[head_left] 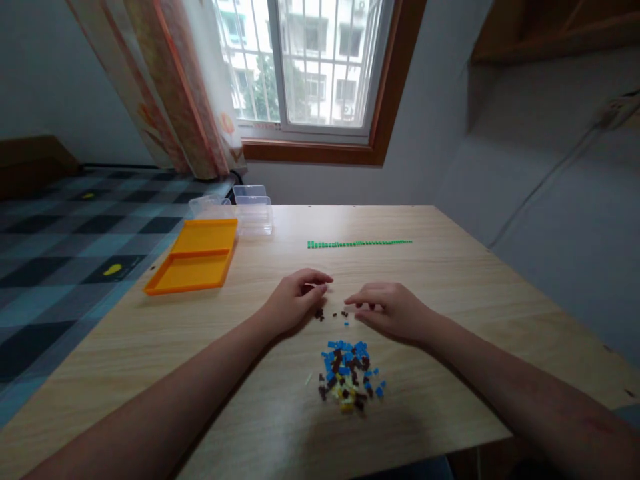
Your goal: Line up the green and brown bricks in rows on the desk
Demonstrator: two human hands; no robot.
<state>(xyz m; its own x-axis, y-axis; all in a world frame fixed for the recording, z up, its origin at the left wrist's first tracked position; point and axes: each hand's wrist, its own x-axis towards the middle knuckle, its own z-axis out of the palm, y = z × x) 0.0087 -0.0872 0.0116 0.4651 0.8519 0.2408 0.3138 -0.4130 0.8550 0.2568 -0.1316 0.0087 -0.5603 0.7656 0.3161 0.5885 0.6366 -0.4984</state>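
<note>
we see the left hand (295, 300) over the table (475, 287), fingers loosely curled, thumb tip close to them; we can't tell if it pinches anything. right hand (393, 310) faces it, fingers forward, thumb apart from them. small dark brown pieces (321, 315) lie just beside the left fingers, a couple more near the right fingertips, plus one blue piece (346, 324). nearer us: mixed pile (345, 370) of blue, brown and yellow pieces. beyond the hands: green row (357, 244); left, an open orange case (200, 270).
</note>
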